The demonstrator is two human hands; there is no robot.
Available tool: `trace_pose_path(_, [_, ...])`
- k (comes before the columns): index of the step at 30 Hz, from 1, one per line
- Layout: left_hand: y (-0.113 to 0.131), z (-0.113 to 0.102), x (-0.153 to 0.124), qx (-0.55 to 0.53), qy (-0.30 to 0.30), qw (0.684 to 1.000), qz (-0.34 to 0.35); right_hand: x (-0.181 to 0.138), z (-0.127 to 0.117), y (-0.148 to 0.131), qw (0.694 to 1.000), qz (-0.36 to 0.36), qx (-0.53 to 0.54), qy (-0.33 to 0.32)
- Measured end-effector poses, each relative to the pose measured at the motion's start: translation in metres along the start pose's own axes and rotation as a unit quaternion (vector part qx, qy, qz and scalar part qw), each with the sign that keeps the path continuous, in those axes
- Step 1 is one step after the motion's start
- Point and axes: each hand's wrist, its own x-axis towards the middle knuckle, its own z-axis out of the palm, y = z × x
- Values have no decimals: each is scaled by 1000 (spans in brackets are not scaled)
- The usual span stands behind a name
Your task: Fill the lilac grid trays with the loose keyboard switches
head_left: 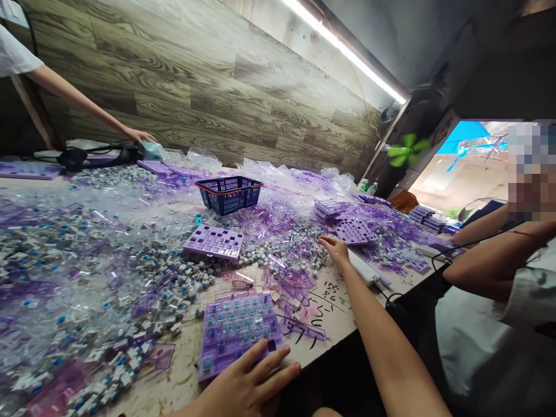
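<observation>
My left hand (249, 379) lies with fingers spread over the near right corner of a purple keyboard-like plate (237, 341). Clear keycaps with blue beneath fill much of this plate, and some of its square holes are dark. Further off, my right hand (337, 252) reaches over a heap of small white-and-blue switches (299, 246). Its fingers are bent together near the fingertips, and whatever is between them is too small to make out. Another purple plate (214, 241) with square openings sits on the heap behind the first one.
A dark basket with a red rim (230, 197) stands at mid-table. Loose switches (165, 284) cover the left side. Purple plates (354, 230) and a white power strip (362, 266) lie right. A co-worker's hand (141, 136) is far left; another person's arm (486, 266) is at right.
</observation>
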Motion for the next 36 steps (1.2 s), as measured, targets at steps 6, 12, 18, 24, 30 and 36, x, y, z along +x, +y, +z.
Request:
trace_pose_path(6, [7,9,-8,-50,-25,998,-16,-27,-23,-33,988,42,149,1])
trace_pose_path(12, [7,-4,-6,-69,-94,993,-7,-87,-29,-81,973,84,211,-37])
trace_pose_path(18, [3,-20,1,-89,-125,988,4,-164,-13,-111,984,13,107,-142])
trace_pose_path(24, [2,-21,1,-103,-120,987,8,-195,-10,-103,943,-142,-225,-199])
trace_pose_path(30, [4,-18,-1,-100,-116,988,-3,-194,-10,-106,884,-87,-353,-294])
trace_pose_path(36, [5,-21,-1,-116,-140,983,-2,-191,-5,-103,882,-97,-325,-329])
